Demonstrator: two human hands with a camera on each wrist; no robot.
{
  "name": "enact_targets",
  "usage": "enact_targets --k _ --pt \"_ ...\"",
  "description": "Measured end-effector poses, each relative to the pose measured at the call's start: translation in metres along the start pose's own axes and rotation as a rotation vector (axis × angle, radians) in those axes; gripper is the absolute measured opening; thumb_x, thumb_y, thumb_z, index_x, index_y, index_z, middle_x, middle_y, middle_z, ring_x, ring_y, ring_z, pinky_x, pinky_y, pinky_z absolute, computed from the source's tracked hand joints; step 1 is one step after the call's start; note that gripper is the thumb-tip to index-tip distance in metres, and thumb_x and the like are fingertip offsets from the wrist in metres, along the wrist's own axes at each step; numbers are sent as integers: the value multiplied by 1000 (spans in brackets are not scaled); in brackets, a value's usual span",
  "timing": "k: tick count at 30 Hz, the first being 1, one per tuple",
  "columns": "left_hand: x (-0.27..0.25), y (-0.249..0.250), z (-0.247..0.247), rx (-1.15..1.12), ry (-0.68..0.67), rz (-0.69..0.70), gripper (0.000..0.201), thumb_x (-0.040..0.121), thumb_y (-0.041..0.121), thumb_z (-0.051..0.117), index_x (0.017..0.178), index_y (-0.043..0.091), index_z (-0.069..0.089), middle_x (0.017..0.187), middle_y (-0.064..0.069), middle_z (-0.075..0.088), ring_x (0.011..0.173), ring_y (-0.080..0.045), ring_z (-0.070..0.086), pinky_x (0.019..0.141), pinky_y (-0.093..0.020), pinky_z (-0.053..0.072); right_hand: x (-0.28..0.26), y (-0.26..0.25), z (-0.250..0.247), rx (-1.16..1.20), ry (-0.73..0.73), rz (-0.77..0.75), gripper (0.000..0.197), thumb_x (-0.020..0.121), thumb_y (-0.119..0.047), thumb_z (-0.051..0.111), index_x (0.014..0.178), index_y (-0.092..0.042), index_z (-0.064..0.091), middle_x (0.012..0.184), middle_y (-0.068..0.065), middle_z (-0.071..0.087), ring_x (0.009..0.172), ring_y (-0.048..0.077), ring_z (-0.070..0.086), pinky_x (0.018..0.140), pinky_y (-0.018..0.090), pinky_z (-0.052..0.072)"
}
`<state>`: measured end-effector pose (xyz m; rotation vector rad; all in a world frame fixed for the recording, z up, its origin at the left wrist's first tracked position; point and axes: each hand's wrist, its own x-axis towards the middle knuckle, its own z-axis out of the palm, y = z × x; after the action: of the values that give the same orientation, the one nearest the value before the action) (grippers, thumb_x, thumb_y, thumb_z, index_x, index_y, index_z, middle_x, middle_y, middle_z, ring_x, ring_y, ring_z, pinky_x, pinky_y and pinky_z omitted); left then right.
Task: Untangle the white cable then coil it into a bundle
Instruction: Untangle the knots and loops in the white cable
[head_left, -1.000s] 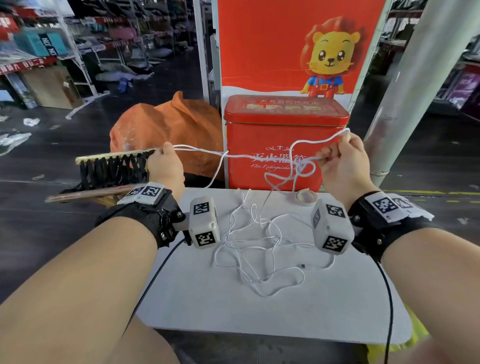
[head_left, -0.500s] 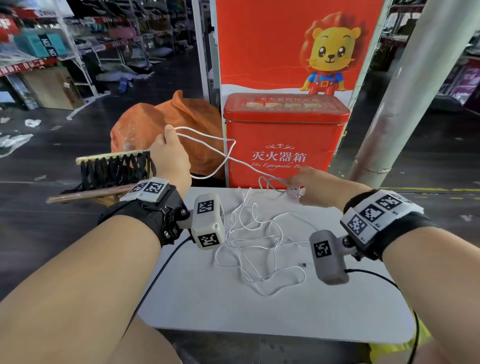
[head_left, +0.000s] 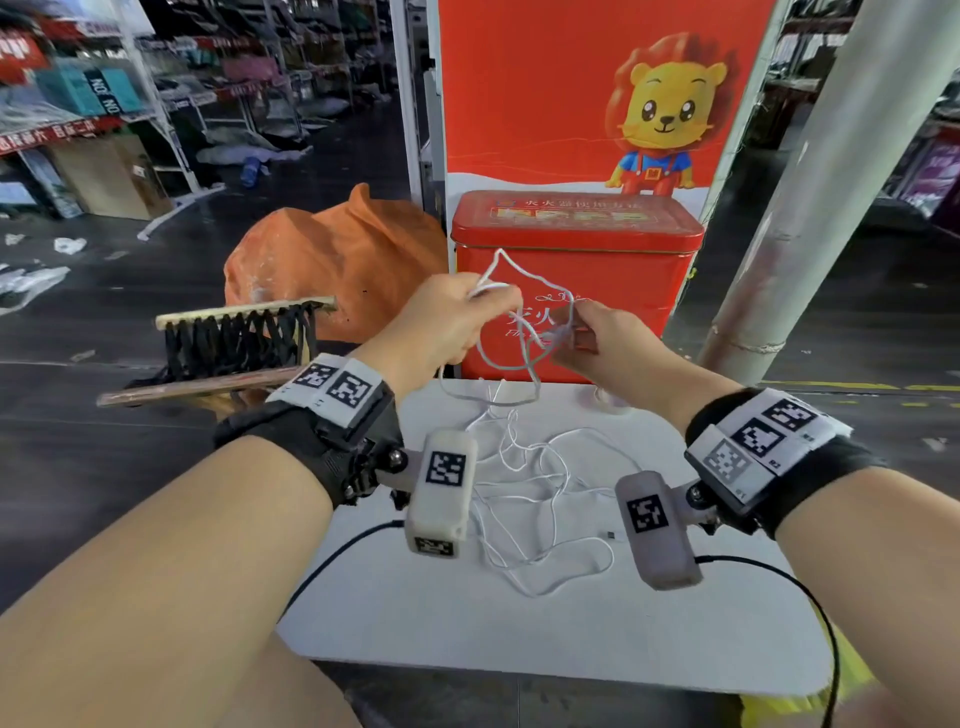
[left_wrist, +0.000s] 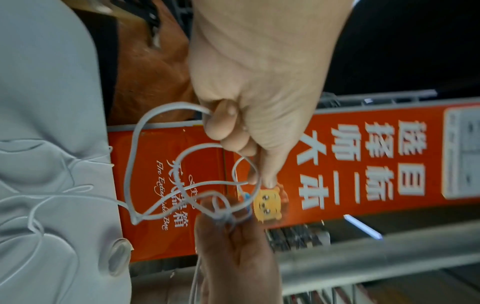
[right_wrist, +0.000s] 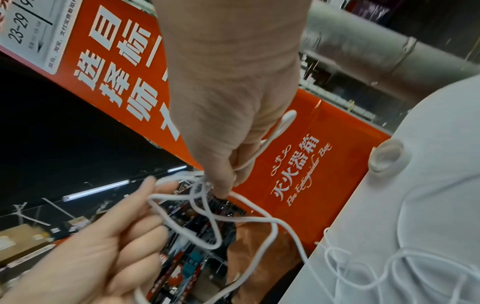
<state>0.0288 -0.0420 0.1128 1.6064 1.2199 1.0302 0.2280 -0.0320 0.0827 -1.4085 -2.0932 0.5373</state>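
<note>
Both hands up off the table, close together in front of the red metal fire-extinguisher box (head_left: 576, 291). I keep them raised so the slack hangs free and I can see which strand crosses which

Left hand (head_left: 447, 322) curled round a few loops of the thin white cable (head_left: 519, 499), thumb clamping them against the fingers. This looks like the start of the bundle, held here so it does not fall back into the mess

Right hand (head_left: 597, 338) pinches the cable at a small snarl just beside the left hand, thumb and forefinger on the crossing. In the right wrist view 1 strand also runs back through the fist, and a smooth white tip, perhaps a plug, pokes out by the knuckles; cannot tell for sure

Between the 2 hands, a short slack loop with at least 2 crossings. Judged: I am still picking the knot, not yet winding in earnest

Most of the cable lies in a loose tangle on the pale grey table (head_left: 519, 639), trailing up to my hands. A small dark connector shows in that heap

A clear roll of tape (head_left: 608, 405) sits near the far table edge, untouched

Risk, as I judge it: pulling the hands apart would tighten the snarl
</note>
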Motion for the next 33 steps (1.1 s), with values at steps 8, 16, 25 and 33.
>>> enact_targets --k 8,16,25,33 --pt "-5 0 10 275 -105 -4 31 84 25 72 90 -6 67 44 13 48 39 0 36 42 -12 29 -9 -22 4 14 -49 -91 20 84 -8 62 97 -10 46 91 7 67 81 24 64 74 31 50" --pt "-7 9 12 285 -92 80 49 84 34 69 84 -15 61 40 13 32 37 -3 27 40 -16 23 -17 -38 -4 66 -2 -39 10 94 -3 43 94 -14 43 63 4 60 43 16 63 45 32 54" --pt "-3 3 12 146 0 3 25 92 25 60 75 9 51 45 5 27 36 -7 22 40 -21 20 -11 -30 -4 -159 200 -297 23 87 -26 65 91 -5 72 72 12 69 60 24 58 59 33 43" --pt "2 -6 -8 -141 237 -147 22 95 16 53 74 13 54 53 3 26 39 -8 21 34 -17 18 -8 -18 -10 -86 111 -418 18 89 -13 58 83 -5 73 76 10 67 71 24 62 69 32 50"
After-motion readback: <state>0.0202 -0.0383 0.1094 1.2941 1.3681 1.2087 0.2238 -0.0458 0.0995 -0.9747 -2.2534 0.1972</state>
